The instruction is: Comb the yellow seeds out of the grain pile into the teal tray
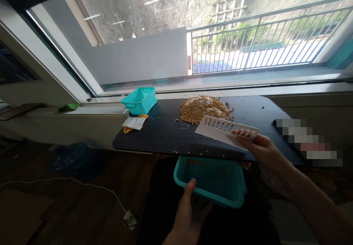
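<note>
Right hand (pixel 261 149) pinching slotted white plastic sheet (pixel 220 136) by end, above black desk (pixel 154 140); looks light, flexible. Left hand (pixel 188 212) clamped on teal plastic basin (pixel 213 196) below desk edge; likely light, stiff, rim best hold.

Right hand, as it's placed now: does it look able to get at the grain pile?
Probably yes: the right hand holds a white slotted plate over the dark table, close to the grain pile, and nothing else visible blocks the way.

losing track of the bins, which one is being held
The near bin, below the table edge: the left hand grips its rim. The far bin stands on the table, no hand on it.
</note>
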A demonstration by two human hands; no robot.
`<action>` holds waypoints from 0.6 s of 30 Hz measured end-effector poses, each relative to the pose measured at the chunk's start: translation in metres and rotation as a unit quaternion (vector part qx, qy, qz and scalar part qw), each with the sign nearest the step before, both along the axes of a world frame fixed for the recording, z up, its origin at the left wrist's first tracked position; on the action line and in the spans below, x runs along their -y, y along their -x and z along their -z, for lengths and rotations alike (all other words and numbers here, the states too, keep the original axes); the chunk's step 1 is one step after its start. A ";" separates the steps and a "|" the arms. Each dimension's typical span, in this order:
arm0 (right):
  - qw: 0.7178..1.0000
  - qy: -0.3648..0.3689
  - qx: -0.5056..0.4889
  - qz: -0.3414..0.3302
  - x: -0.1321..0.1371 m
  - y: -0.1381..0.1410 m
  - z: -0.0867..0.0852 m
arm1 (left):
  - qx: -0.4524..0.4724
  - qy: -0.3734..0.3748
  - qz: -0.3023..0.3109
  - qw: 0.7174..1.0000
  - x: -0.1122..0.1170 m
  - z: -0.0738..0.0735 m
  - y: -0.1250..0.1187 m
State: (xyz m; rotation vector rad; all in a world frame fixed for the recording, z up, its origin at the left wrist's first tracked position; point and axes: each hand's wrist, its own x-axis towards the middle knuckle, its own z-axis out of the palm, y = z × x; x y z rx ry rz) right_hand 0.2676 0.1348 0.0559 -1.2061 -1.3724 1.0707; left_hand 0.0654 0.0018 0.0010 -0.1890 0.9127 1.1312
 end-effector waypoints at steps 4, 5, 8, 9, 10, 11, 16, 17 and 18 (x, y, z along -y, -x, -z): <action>0.999 0.017 -0.010 0.029 0.022 -0.001 -0.003 | -0.004 0.000 -0.004 1.000 0.002 -0.004 0.019; 0.999 0.018 -0.012 0.031 0.027 0.000 -0.004 | -0.014 0.007 -0.010 1.000 0.002 -0.006 0.026; 1.000 0.024 0.001 0.020 0.040 0.010 -0.005 | -0.045 0.028 -0.037 0.998 0.002 -0.009 0.045; 1.000 0.025 0.005 0.013 0.043 0.014 -0.005 | -0.057 0.023 -0.054 0.997 0.002 -0.009 0.048; 1.000 0.024 0.007 0.007 0.046 0.020 -0.006 | -0.060 0.018 -0.053 0.997 0.001 -0.009 0.050; 1.000 0.022 0.007 -0.001 0.049 0.025 -0.006 | -0.056 0.018 -0.040 0.997 0.001 -0.009 0.049; 0.996 0.030 -0.004 -0.078 0.058 0.054 -0.009 | -0.056 0.047 -0.018 0.997 -0.001 -0.011 0.035; 0.995 0.031 -0.005 -0.093 0.057 0.059 -0.009 | -0.059 0.050 -0.020 0.997 -0.001 -0.012 0.034; 0.994 0.027 -0.006 -0.104 0.055 0.062 -0.009 | -0.061 0.053 -0.022 0.996 -0.002 -0.012 0.035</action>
